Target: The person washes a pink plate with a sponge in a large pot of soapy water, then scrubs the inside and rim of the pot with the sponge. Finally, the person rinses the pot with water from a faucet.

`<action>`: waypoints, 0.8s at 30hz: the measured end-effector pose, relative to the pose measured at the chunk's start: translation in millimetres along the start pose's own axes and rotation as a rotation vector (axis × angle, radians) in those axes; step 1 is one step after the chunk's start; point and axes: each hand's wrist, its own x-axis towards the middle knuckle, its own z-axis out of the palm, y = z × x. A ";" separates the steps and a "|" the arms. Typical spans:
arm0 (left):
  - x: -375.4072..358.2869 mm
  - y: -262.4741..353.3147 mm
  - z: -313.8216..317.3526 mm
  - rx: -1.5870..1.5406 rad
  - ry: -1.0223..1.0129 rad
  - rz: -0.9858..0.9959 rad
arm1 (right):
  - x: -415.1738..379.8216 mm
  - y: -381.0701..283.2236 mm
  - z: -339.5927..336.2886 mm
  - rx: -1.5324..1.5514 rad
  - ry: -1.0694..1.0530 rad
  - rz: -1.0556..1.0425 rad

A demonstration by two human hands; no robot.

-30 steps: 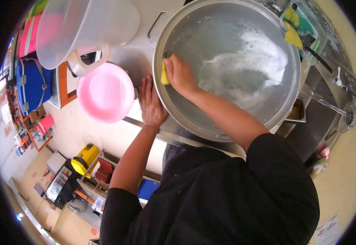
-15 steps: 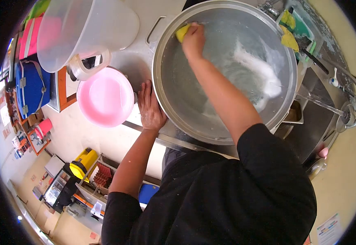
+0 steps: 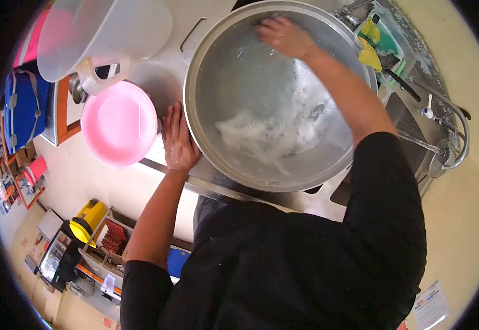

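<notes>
A wide metal pot of cloudy, foamy water stands before me. My right hand is inside it near the far wall, fingers stretched and blurred by motion. The yellow sponge it held half a second ago does not show now; the hand appears to cover it. My left hand lies flat on the steel counter, fingers extended and empty, against the pot's left side. Just left of that hand is a pink basin.
A large translucent plastic container stands at the upper left. Beyond the pot's right rim are yellow cloths and a green tray. Water runs from a hose sprayer at the right. A blue cooler box is far left.
My right hand has swept away from the pot's left wall along the far side, and the sponge has gone from sight. Foam has swirled toward the near side. My left hand stays on the counter.
</notes>
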 end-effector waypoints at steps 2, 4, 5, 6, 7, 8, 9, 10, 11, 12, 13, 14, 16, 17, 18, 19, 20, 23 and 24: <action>-3.1 -3.1 2.5 0.020 -0.015 -0.003 | -65.1 24.6 34.3 -0.086 0.067 0.013; -4.4 1.0 0.8 0.025 -0.042 -0.031 | -121.7 15.3 -1.6 -0.241 -0.152 0.005; -2.5 1.0 -0.8 0.033 -0.051 -0.036 | -146.7 3.2 -10.7 -0.251 -0.283 0.046; -3.4 -1.1 1.1 0.034 -0.044 -0.024 | -168.3 -14.2 -18.6 -0.260 -0.413 0.091; -1.5 -2.6 1.2 0.028 -0.025 -0.017 | -174.3 -35.4 -39.8 -0.175 -0.591 0.166; -0.5 -2.6 1.3 0.021 -0.008 -0.008 | -181.2 -56.8 -59.2 -0.083 -0.769 0.243; -3.1 -0.8 0.6 0.013 0.000 0.000 | -200.2 -75.5 -61.2 -0.113 -0.801 0.197; -2.8 0.4 0.7 0.018 0.005 0.000 | -217.1 -93.2 -59.9 -0.144 -0.829 0.153; -1.0 0.3 0.4 0.017 0.008 -0.002 | -221.1 -111.4 -70.3 -0.023 -0.800 0.283; -1.1 0.8 -0.2 0.013 0.005 -0.003 | -221.9 -132.5 -80.1 0.100 -0.770 0.409; -1.5 1.6 0.2 0.008 0.002 -0.005 | -231.5 -157.1 -69.5 0.173 -0.803 0.465; -1.7 1.7 1.5 0.020 0.011 -0.003 | -238.4 -179.0 -62.2 0.244 -0.833 0.519; -1.6 1.0 1.1 0.016 0.015 0.005 | -233.3 -225.6 -77.7 0.594 -0.659 0.498; -1.6 0.6 1.0 0.016 0.019 0.005 | -233.8 -248.4 -73.9 0.776 -0.514 0.524; -2.5 0.6 1.7 0.019 0.027 0.011 | -232.7 -253.5 -84.2 0.807 -0.462 0.524; -4.1 1.9 2.5 0.018 0.030 0.004 | -228.7 -253.0 -98.7 0.841 -0.410 0.521; -4.0 1.7 2.3 0.020 0.032 0.004 | -222.4 -249.2 -110.6 0.876 -0.352 0.524; -3.1 0.3 1.6 0.010 0.033 0.011 | -258.3 -166.8 -79.0 0.450 -0.724 0.460; -3.2 1.0 2.2 0.001 0.036 0.007 | -257.7 -131.3 -74.9 0.268 -0.648 0.446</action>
